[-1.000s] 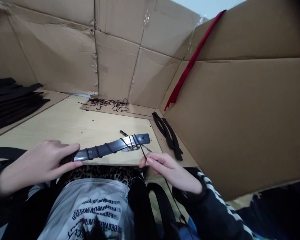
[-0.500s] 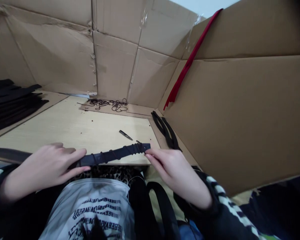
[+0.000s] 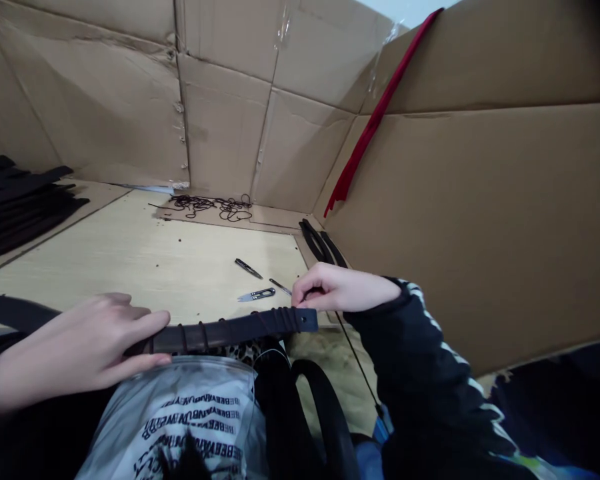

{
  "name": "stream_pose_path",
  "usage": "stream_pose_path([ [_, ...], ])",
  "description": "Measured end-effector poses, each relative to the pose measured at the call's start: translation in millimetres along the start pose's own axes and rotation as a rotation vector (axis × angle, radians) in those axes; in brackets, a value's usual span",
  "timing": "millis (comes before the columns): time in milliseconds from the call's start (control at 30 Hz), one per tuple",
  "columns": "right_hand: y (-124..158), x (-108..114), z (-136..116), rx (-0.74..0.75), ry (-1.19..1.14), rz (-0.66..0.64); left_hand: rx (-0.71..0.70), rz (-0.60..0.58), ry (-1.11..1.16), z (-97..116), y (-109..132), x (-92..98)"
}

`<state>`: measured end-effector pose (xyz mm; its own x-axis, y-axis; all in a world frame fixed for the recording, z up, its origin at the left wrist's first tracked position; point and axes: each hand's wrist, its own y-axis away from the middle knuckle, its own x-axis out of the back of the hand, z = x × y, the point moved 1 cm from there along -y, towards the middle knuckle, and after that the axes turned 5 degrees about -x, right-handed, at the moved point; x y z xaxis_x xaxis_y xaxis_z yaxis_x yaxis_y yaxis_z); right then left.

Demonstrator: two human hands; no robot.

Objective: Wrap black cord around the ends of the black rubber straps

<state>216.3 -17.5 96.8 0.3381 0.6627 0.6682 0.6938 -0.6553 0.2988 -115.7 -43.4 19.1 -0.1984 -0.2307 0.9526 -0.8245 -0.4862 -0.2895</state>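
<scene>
**Me:** Working left to right, what have I got on the feed?

**Spotter:** A stack of black straps on the desk. Next, the left hand is closed lightly around a dark strap wound with thin cord, with the fingers on top and the thumb below, so it has hold.

**Me:** Where's the strap sitting?

**Spotter:** Along the desk's near edge, with its holed end out by the right hand. That hand is curled, fingertips at the strap's upper edge. I can't tell whether it's pinching the cord.

**Me:** What could go wrong from here?

**Spotter:** The thin cord trails down past the desk edge, and I'd judge that slack there could let the wraps loosen or slide. Thread snips and a black-handled pair lie just beyond, so a careless sweep of the strap could knock them or snag the cord.
</scene>
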Motion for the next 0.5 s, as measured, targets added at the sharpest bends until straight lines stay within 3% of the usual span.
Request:
stream_pose_path([
  [100,2.0,7.1,-18.6,-0.023,0.249,-0.125,-0.093,-0.062,-0.101,4.5,-3.0,-0.7],
  [167,0.9,5.7,-25.4,-0.05,0.372,-0.11,-0.102,-0.047,-0.163,6.6,-5.8,-1.5],
  [333,10.1,-13.8,-38.1,-0.087,0.673,0.218,-0.121,0.022,-0.252,7.8,-7.9,-2.2],
  [500,32.8,-46.8,-49.0,-0.182,0.791,0.605,-0.064,0.059,-0.316,12.6,-1.7,-4.1],
])
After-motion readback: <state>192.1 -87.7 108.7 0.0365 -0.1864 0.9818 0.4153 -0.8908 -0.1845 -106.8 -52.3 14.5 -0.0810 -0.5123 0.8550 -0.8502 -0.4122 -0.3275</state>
